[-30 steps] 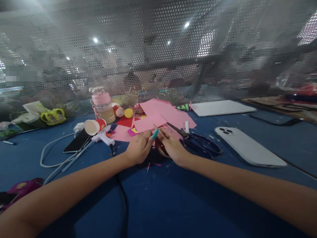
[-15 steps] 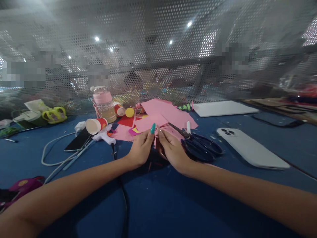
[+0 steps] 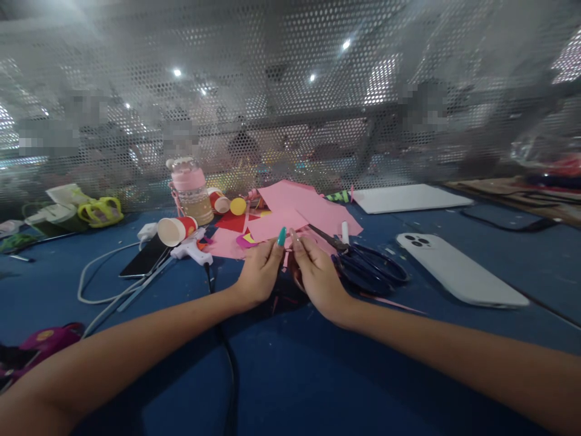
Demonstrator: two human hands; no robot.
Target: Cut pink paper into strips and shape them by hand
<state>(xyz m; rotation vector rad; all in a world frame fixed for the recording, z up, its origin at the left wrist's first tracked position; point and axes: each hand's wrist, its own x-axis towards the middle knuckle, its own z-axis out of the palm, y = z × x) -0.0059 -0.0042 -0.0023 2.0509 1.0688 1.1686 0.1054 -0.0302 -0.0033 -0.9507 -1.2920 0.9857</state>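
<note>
My left hand [image 3: 259, 269] and my right hand [image 3: 321, 275] meet at the middle of the blue table, thumbs on top and fingers curled in a pinch. What they pinch is small and mostly covered by the fingers; a little pink shows between them. A dark reddish-brown object [image 3: 295, 272] is partly visible beneath my right hand. Just beyond the fingertips lie overlapping pink paper sheets [image 3: 285, 209]. Large scissors [image 3: 370, 266] with dark blue handles rest to the right of my right hand, blades toward the paper. A thin pink strip [image 3: 397, 304] lies near my right wrist.
Left of my hands lie a white glue gun [image 3: 193, 249], a tipped paper cup [image 3: 175, 231], a dark phone [image 3: 144, 257] and a white cable. Behind stands a pink-topped bottle [image 3: 190, 191]. A white phone [image 3: 460, 269] lies right. A perforated screen [image 3: 272, 103] closes the back.
Both hands stay pinched together in nearly the same place. My right wrist has shifted slightly, and more of the thin pink strip beside it shows.
</note>
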